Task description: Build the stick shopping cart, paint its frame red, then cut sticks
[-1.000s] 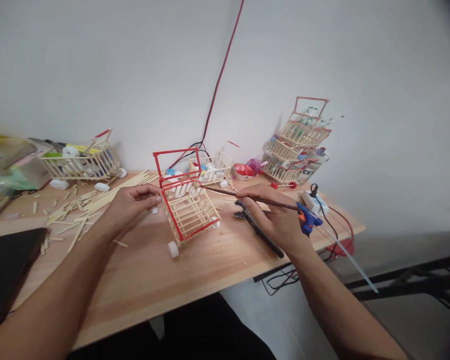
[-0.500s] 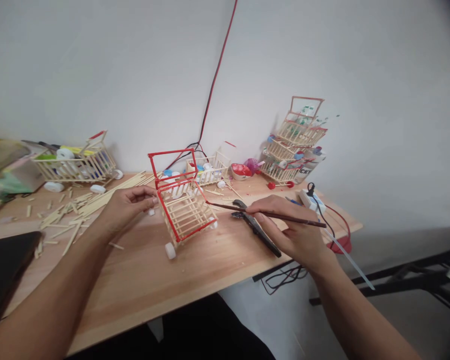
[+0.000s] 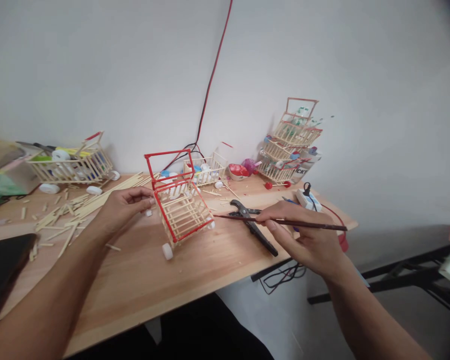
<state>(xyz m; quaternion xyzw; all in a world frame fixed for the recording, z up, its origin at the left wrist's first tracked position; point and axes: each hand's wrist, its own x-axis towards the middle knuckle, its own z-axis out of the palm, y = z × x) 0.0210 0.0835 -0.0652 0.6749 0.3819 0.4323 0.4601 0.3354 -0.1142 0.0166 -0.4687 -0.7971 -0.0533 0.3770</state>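
A miniature shopping cart (image 3: 183, 212) of thin wooden sticks, with white wheels and red-painted upper edges and handle, stands on the table. At its left rear side, my left hand (image 3: 129, 207) has thumb and fingers pinched on the cart; the exact grip spot is partly hidden. My right hand (image 3: 303, 237) is closed around a slim dark paintbrush (image 3: 315, 224), held nearly level. The brush tip is at the cart's front right corner, touching it or very close. Beneath the brush lie black-handled pliers (image 3: 260, 237).
Loose wooden sticks (image 3: 71, 215) lie to the left, near a filled stick cart (image 3: 71, 167). Behind are a smaller cart (image 3: 210, 172), a dish of red paint (image 3: 238, 171) and stacked carts (image 3: 285, 145). A power strip (image 3: 308, 200) sits right; a dark flat object (image 3: 7, 270) is front left.
My right hand and the brush have moved right and slightly down, the tip passing along the right edge to the front corner. My left hand stays at the cart; the view has shifted slightly.
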